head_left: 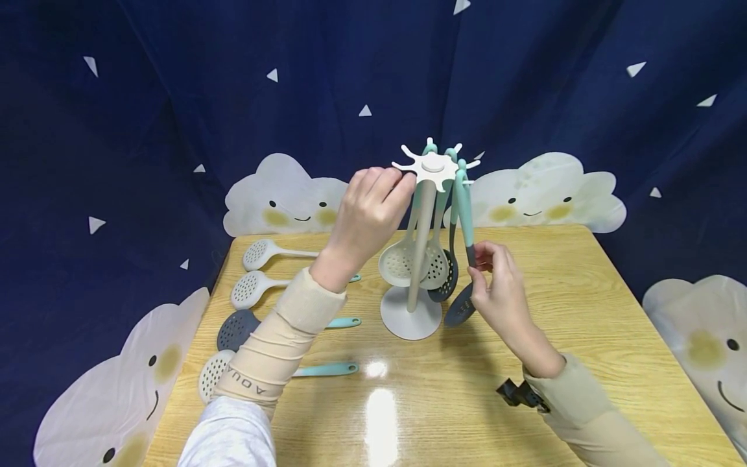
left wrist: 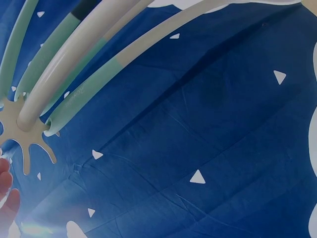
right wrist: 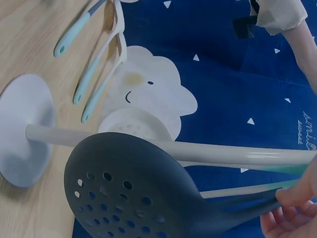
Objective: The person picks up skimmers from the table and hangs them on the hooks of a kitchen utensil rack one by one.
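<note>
A white utensil stand (head_left: 433, 166) with a round base and hooks radiating from its top stands on the table. My left hand (head_left: 373, 204) is at the top of the stand, fingers curled at one of its left hooks; the left wrist view shows only the fingertips (left wrist: 7, 191). My right hand (head_left: 500, 285) pinches the lower handle of a dark skimmer (right wrist: 133, 186) with a mint grip, whose upper end is at a hook on the right. Behind it hang another dark slotted utensil (head_left: 448, 279) and light slotted spoons (head_left: 399, 263).
Several skimmers lie in a column on the table's left: light ones (head_left: 255, 254) (head_left: 248, 290) at the back, a dark one (head_left: 236, 329), and a light one (head_left: 213, 375) in front, partly behind my left forearm. A dark blue curtain (head_left: 327, 78) hangs behind the wooden table (head_left: 583, 311).
</note>
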The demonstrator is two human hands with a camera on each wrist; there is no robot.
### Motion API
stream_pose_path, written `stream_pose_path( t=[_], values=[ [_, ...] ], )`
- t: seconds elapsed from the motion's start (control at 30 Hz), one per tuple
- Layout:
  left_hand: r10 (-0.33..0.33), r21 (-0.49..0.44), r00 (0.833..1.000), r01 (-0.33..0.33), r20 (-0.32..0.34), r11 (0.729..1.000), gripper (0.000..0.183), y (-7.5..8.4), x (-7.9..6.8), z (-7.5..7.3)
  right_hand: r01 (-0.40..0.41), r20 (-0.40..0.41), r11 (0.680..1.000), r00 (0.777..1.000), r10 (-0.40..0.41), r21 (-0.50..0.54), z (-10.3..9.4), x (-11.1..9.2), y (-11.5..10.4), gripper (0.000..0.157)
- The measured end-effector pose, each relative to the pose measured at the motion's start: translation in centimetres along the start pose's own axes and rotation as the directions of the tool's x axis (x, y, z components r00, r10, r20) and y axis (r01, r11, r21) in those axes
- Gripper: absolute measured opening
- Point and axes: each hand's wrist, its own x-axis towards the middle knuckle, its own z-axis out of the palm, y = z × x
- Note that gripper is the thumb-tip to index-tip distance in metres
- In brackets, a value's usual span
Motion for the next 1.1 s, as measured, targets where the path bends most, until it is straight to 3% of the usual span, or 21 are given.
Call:
stream_pose_path(
  t=[1.1],
  values=[
    [-0.015,-0.012,1.000,0.014,-0.012,1.000,0.004,0.1,-0.1,0.1,-0.072,0.009,0.989,0.997,0.072,0.129,1.6,0.2,-0.3,0.035]
  ],
)
